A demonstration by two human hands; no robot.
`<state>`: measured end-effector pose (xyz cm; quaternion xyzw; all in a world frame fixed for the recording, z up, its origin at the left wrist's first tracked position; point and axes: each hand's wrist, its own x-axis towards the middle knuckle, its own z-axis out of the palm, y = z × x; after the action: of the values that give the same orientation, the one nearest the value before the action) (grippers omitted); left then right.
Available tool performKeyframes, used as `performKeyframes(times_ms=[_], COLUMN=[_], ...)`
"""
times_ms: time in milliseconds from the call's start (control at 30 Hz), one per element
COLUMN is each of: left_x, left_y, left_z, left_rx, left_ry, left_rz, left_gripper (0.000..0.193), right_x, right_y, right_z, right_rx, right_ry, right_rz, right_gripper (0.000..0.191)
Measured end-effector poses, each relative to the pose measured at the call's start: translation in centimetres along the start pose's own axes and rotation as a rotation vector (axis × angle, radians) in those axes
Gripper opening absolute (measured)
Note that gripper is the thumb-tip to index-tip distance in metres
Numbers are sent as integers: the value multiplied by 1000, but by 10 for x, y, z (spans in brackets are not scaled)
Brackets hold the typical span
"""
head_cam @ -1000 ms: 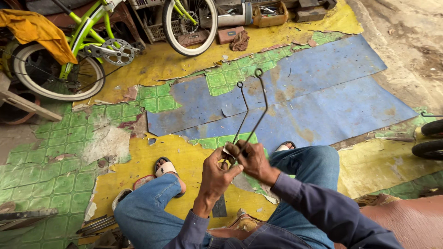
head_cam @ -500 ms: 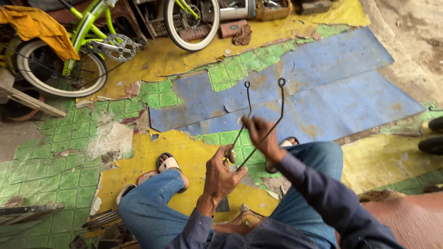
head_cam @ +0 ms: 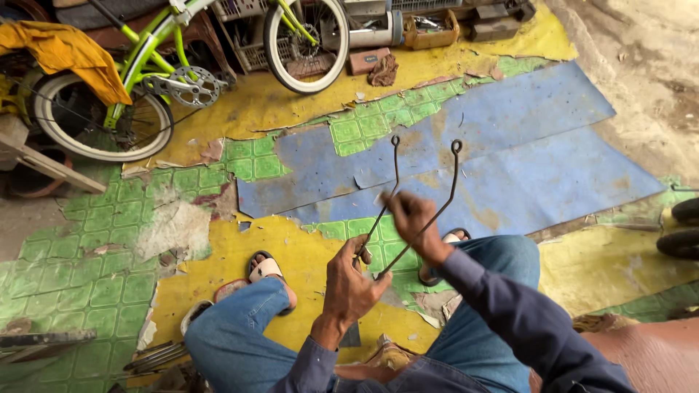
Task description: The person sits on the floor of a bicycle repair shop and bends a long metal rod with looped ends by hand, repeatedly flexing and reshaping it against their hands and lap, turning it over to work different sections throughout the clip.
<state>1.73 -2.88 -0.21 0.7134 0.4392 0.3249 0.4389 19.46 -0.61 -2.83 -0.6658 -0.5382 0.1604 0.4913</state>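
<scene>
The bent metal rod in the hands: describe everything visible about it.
The metal rod is thin, dark and rusty-looking, bent into a narrow V whose two arms rise away from the person, each ending in a small closed loop. The left hand grips its lower end; the right hand holds it midway, above the knees.

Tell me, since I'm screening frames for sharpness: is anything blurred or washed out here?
Head view: right hand is motion-blurred on the thin dark forked metal rod; left hand is sharper; daylight is soft and even, pale ground at upper right slightly washed out; edges bow from wide-angle distortion.
</scene>
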Motion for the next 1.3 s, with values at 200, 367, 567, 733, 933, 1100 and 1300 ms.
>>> performKeyframes(times_ms=[200, 367, 567, 733, 933, 1100, 1300], left_x=[1, -1, 0, 3, 0, -1, 4], left_y=[-2, -4, -8, -8, -4, -6, -10], left_z=[4, 6, 13, 13, 7, 6, 10], left_rx=[131, 178, 201, 31, -30, 65, -17], left_ry=[56, 57, 69, 44, 52, 58, 75], left_rz=[224, 250, 27, 3, 5, -39, 54], left_gripper=[69, 68, 52, 43, 38, 41, 44], right_x=[-19, 2, 15, -26, -20, 33, -21], right_y=[-10, -2, 1, -14, -4, 7, -6], right_z=[6, -1, -11, 1, 1, -11, 7], right_rx=[216, 431, 258, 420, 415, 308, 329], right_ry=[-132, -120, -116, -243, -229, 31, -229], right_rz=[113, 217, 160, 119, 146, 74, -72], right_gripper=[35, 33, 31, 35, 30, 25, 25])
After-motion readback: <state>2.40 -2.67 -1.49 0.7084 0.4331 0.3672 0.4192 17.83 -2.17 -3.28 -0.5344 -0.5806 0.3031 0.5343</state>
